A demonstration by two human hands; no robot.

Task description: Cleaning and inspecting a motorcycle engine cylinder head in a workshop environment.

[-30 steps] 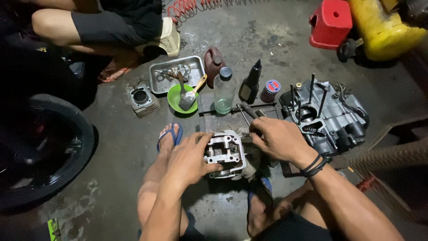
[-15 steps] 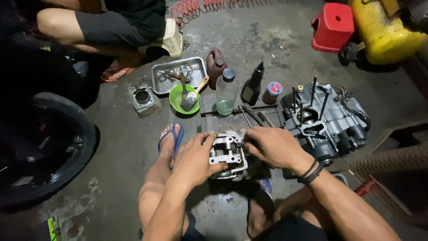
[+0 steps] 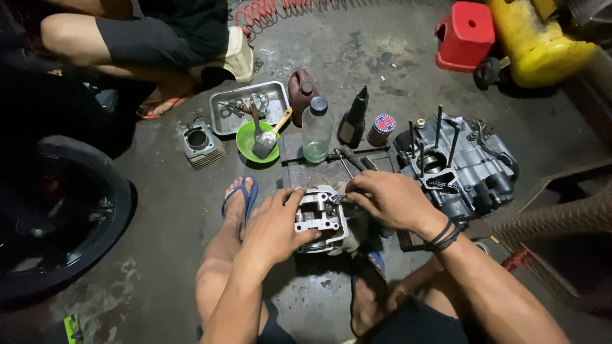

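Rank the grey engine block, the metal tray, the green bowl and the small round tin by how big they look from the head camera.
1. Grey engine block
2. Metal tray
3. Green bowl
4. Small round tin
All lie at a similar distance, so the order seems safe.

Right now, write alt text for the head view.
Left hand steadies a silver metal cylinder head on the concrete floor; right hand works at its edge. Behind it are a grey engine block and a green plastic bowl.

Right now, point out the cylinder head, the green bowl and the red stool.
cylinder head (image 3: 317, 220), head view, on its top face between the hands.
green bowl (image 3: 246, 141), head view, on its left inner wall.
red stool (image 3: 464, 35), head view, on its seat top.
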